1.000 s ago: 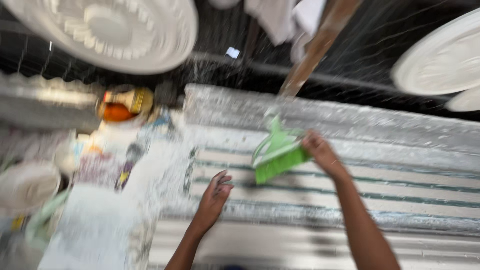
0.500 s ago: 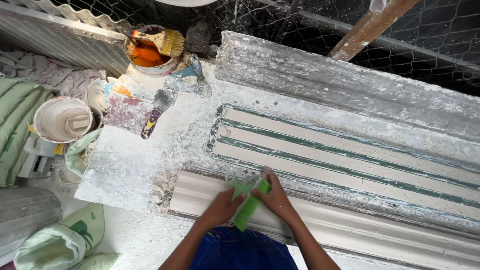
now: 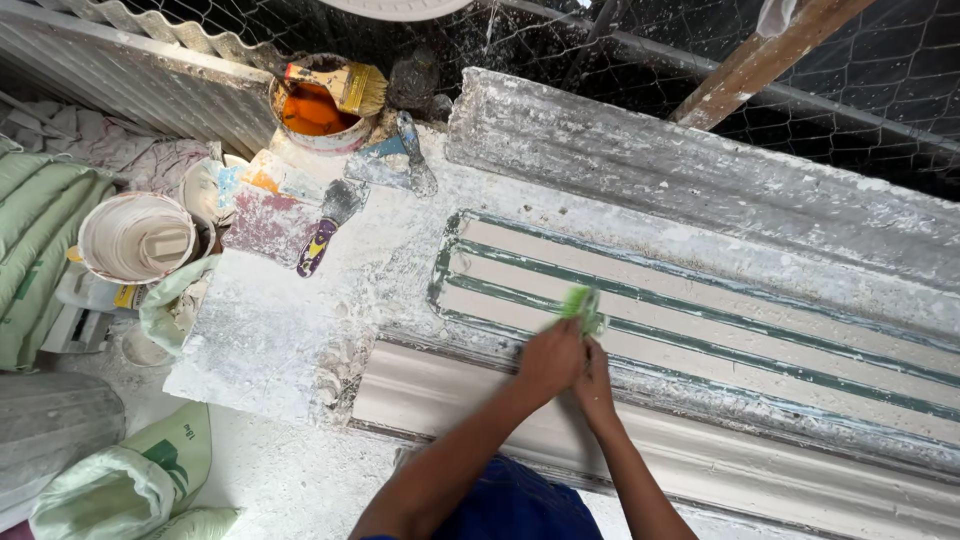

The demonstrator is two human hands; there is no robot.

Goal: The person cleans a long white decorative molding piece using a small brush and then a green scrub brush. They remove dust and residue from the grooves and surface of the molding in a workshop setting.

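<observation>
View from above a plaster-dusted workbench (image 3: 270, 330). At far left lie pale green sacks (image 3: 35, 250), and beside them a white bucket (image 3: 135, 238). Further right, at the bench's back edge, a tin of orange liquid (image 3: 312, 112) has a paintbrush (image 3: 340, 85) resting across its rim; a putty knife with a purple and yellow handle (image 3: 325, 228) lies just in front. Right of centre, the left hand (image 3: 548, 358) and right hand (image 3: 595, 385) are pressed together, both closed around a small green scraper (image 3: 582, 305) — its tip shows just above the fingers. The scraper touches a long ribbed mould with green stripes (image 3: 760, 320), which runs off to the right. A white plaster cornice (image 3: 720, 460) lies along the near edge.
</observation>
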